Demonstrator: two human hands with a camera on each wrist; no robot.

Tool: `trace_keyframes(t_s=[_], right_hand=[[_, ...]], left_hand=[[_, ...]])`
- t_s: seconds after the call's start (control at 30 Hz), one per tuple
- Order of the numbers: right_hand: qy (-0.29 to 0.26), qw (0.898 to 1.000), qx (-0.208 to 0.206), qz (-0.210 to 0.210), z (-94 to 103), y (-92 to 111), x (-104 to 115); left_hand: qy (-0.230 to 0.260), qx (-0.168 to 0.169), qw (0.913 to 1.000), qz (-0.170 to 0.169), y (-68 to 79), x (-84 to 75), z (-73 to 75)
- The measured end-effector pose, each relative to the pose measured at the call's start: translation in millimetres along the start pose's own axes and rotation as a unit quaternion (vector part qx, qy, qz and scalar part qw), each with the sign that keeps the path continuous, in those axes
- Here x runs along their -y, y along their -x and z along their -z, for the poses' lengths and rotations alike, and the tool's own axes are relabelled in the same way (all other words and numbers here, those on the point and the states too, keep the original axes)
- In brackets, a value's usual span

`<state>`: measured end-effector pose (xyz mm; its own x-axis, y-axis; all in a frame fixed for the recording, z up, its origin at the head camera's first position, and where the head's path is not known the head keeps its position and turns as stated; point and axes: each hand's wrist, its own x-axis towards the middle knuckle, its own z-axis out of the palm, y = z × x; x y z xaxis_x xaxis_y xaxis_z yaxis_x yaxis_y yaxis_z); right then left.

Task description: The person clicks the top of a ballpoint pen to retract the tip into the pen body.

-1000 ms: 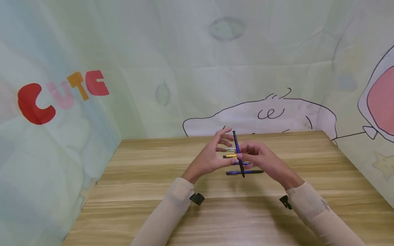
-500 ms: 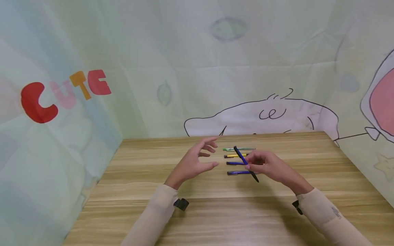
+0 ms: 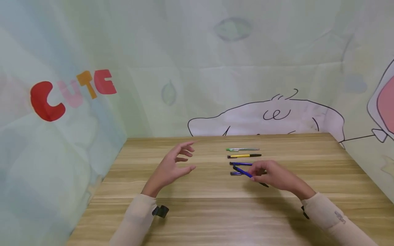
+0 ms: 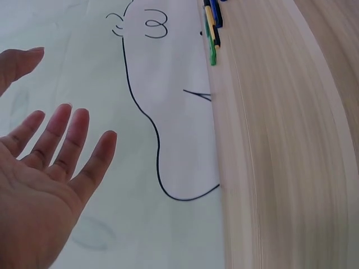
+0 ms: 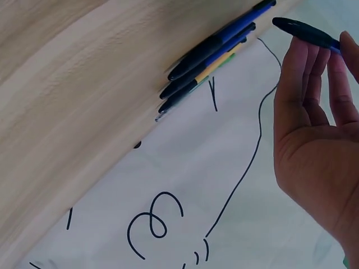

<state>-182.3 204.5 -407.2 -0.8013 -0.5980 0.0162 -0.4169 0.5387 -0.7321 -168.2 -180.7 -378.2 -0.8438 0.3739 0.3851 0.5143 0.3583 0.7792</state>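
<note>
My right hand [image 3: 275, 175] pinches a blue pen with black ends [image 3: 243, 171] between thumb and fingers, tilted above the table. Behind and below it, a row of pens lies crosswise on the wood: a clear pen with a green end [image 3: 243, 149], a yellow pen [image 3: 244, 156], a blue pen [image 3: 241, 163] and, nearest me, another blue pen [image 3: 236, 173], partly hidden by the held pen and the hand. Off to the left, my left hand [image 3: 170, 167] hovers with fingers spread and relaxed, holding nothing. In the right wrist view the held pen's black end [image 5: 305, 32] sticks out past the fingers.
The wooden table [image 3: 191, 218] ends at a printed cloth backdrop [image 3: 172, 68] along its back and sides. Each wrist carries a small black camera mount; the left camera mount [image 3: 161, 211] shows plainly.
My right hand has lowered the blue pen toward me and tilted it flatter. My left hand has drawn away to the left, uncovering the row of pens.
</note>
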Motion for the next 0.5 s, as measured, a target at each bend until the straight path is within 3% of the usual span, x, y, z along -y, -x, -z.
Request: trace_keyframes(t_s=[0.23,0.5], right_hand=[[0.034,0.999,0.013,0.023,-5.2,0.7,-10.3],[0.119,0.991,0.024,0.064,-12.8,-0.2,-11.0]], left_hand=[[-0.027,-0.012,0.9994,0.019,18.1,6.7,20.2],[-0.044,-0.018,0.9984,0.032,32.6,13.2,34.4]])
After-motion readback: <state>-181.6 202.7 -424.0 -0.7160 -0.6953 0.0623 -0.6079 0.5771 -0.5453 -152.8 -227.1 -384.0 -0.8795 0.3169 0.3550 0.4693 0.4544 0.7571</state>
